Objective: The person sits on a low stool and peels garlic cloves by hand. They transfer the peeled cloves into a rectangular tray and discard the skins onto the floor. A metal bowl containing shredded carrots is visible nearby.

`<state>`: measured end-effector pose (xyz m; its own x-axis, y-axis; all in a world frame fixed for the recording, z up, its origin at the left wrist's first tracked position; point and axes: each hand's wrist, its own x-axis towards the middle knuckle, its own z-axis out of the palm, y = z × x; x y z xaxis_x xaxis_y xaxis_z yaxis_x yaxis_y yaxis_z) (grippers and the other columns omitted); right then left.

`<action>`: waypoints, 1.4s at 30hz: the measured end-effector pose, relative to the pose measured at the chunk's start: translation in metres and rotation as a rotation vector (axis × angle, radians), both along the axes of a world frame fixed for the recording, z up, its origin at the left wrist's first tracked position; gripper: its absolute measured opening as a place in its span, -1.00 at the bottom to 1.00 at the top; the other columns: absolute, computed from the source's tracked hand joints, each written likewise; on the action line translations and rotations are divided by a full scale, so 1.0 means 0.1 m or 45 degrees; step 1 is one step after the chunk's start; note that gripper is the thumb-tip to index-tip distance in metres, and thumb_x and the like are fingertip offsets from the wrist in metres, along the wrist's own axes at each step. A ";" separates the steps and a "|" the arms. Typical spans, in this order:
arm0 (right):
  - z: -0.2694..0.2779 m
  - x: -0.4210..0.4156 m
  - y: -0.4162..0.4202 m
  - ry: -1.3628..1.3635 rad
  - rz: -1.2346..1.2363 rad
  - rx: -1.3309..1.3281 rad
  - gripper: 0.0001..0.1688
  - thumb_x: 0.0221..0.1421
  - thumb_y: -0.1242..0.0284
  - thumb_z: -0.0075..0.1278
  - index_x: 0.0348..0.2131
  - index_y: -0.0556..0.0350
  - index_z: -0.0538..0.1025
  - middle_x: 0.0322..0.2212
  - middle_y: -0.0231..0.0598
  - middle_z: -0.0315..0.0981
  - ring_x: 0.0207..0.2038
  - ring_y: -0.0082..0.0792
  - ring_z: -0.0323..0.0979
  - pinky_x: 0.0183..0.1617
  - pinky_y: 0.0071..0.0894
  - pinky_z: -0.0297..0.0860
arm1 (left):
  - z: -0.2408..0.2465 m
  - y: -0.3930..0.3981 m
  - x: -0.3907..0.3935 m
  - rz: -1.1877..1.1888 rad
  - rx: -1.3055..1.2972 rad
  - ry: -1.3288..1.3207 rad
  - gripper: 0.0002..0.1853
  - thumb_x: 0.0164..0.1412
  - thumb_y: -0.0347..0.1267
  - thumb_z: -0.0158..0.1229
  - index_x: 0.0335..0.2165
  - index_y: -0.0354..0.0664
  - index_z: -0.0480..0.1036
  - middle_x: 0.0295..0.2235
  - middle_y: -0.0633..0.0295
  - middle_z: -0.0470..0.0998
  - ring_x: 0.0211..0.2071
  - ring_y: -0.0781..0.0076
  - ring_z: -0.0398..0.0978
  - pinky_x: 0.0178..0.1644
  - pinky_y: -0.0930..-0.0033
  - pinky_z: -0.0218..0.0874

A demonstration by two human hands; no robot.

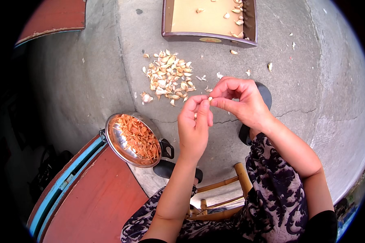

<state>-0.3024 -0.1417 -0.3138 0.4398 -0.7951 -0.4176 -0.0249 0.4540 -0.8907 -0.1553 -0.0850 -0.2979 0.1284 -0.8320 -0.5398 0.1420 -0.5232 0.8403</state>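
My left hand (196,124) and my right hand (243,100) meet fingertip to fingertip over the concrete floor. Between them is a small pale garlic clove (210,99), pinched by the thumbs and fingers of both. Another pale piece (195,115) shows within the curled fingers of my left hand. Beyond my hands, to the left, a pile of unpeeled garlic cloves (169,73) lies on the floor, with a larger piece of garlic bulb (146,97) at its near left edge. Bits of papery garlic skin (201,78) are scattered between the pile and my hands.
A steel pan (109,133) with orange-brown shreds stands at left beside a red board (103,194). A wooden tray (210,37) holding several garlic cloves is at the top. Dark sandals (263,94) and a bamboo stool (243,179) are near my legs. Another red board (57,15) lies upper left.
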 end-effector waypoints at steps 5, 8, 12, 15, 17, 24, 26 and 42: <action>-0.03 -0.02 0.01 -0.123 0.002 0.126 -0.93 0.09 0.58 0.04 -0.37 0.23 0.51 -0.47 -0.46 0.43 -0.43 -0.71 0.33 -0.34 -0.70 0.29 | 0.01 -0.02 0.04 -0.016 0.061 0.092 -0.80 0.30 -0.30 -0.03 -0.32 -0.23 0.37 -0.68 0.46 0.28 -0.68 0.80 0.11 -0.63 0.68 -0.10; -0.03 -0.01 0.00 -0.155 0.017 0.108 -0.91 0.13 0.54 0.01 -0.34 0.23 0.50 -0.47 -0.47 0.44 -0.44 -0.72 0.30 -0.34 -0.70 0.28 | 0.04 -0.02 0.04 0.013 0.137 0.184 -0.80 0.30 -0.29 -0.02 -0.33 -0.22 0.36 -0.68 0.45 0.28 -0.70 0.80 0.09 -0.65 0.68 -0.12; -0.02 0.01 0.00 -0.176 0.023 0.112 -0.89 0.15 0.53 -0.01 -0.32 0.22 0.49 -0.48 -0.49 0.44 -0.45 -0.73 0.29 -0.35 -0.71 0.28 | 0.00 -0.01 0.08 0.057 0.227 0.470 -0.81 0.33 -0.28 -0.09 -0.28 -0.16 0.35 -0.70 0.46 0.21 -0.73 0.78 0.00 -0.67 0.67 -0.20; -0.01 0.01 -0.01 -0.259 -0.046 0.255 -0.90 0.14 0.51 0.01 -0.35 0.21 0.49 -0.50 -0.51 0.42 -0.47 -0.74 0.29 -0.37 -0.72 0.27 | 0.02 -0.01 0.09 0.131 0.259 0.602 -0.82 0.35 -0.28 -0.12 -0.31 -0.14 0.33 -0.70 0.46 0.19 -0.73 0.77 -0.02 -0.67 0.67 -0.21; -0.04 0.01 0.01 -0.213 -0.017 0.190 -0.90 0.13 0.51 0.02 -0.38 0.20 0.49 -0.53 -0.53 0.41 -0.49 -0.77 0.26 -0.43 -0.73 0.23 | 0.01 -0.01 0.08 0.149 0.214 0.535 -0.82 0.34 -0.28 -0.11 -0.33 -0.14 0.32 -0.70 0.46 0.21 -0.73 0.77 -0.01 -0.68 0.67 -0.20; -0.04 -0.01 -0.02 -0.167 0.031 0.160 -0.90 0.10 0.52 0.04 -0.38 0.22 0.50 -0.51 -0.48 0.46 -0.50 -0.75 0.33 -0.42 -0.74 0.28 | 0.04 -0.02 0.04 -0.006 0.077 0.111 -0.80 0.30 -0.26 -0.02 -0.39 -0.15 0.31 -0.71 0.46 0.26 -0.72 0.82 0.07 -0.68 0.69 -0.16; -0.03 -0.01 -0.02 -0.170 0.025 0.211 -0.91 0.09 0.53 0.05 -0.38 0.23 0.50 -0.51 -0.47 0.46 -0.50 -0.75 0.34 -0.42 -0.74 0.28 | 0.05 -0.03 0.07 0.043 0.152 0.238 -0.80 0.30 -0.26 -0.02 -0.39 -0.15 0.31 -0.71 0.46 0.26 -0.72 0.81 0.07 -0.68 0.69 -0.16; -0.03 -0.04 -0.03 -0.239 0.010 0.270 -0.96 0.02 0.60 0.03 -0.45 0.24 0.52 -0.52 -0.42 0.47 -0.52 -0.70 0.35 -0.42 -0.71 0.29 | 0.03 0.00 0.08 0.061 0.261 0.589 -0.81 0.36 -0.27 -0.14 -0.36 -0.12 0.29 -0.71 0.47 0.20 -0.74 0.77 -0.02 -0.68 0.66 -0.21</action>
<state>-0.3063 -0.1443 -0.3170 0.5307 -0.6952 -0.4848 0.1274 0.6310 -0.7653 -0.1473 -0.0846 -0.2952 -0.1277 -0.7019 -0.7007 0.5030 -0.6547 0.5642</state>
